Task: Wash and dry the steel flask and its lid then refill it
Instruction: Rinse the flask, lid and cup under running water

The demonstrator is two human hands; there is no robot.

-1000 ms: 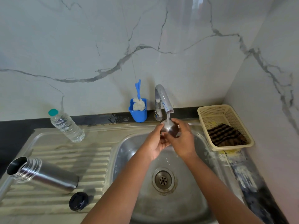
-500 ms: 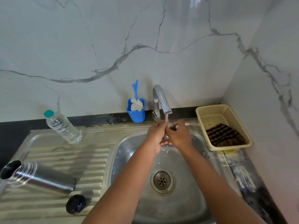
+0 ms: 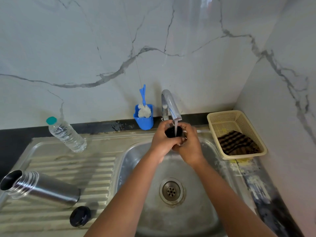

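**Lid Held Under the Running Tap**

A clear water bottle (image 3: 65,134) with a green cap leans at the back of the ribbed draining board (image 3: 71,170). A blue cup (image 3: 144,120) by the wall holds a white brush with a blue handle (image 3: 143,103). A pale yellow basket (image 3: 236,134) sits to the right of the sink (image 3: 201,211), and a dark striped cloth (image 3: 237,142) lies inside it. A small round black cap (image 3: 80,216) lies on the board, just beside the foot of the steel flask (image 3: 39,188).

Both arms reach across the sink and cover part of the bowl. The drain (image 3: 171,190) shows between them.

The hands hide most of the lid (image 3: 173,132), so its outside is hard to see. The bottom of the flask lies partly behind the black cap.

The flask is shiny and silver. It lies on its side on the board, open mouth pointing left, well apart from the hands. The lid is right under the tap (image 3: 171,106), over the back of the sink. Its open side faces up and looks dark inside. A thin stream of water falls into it. The left hand (image 3: 161,141) and the right hand (image 3: 189,147) both curl their fingers around the lid and hold it together.
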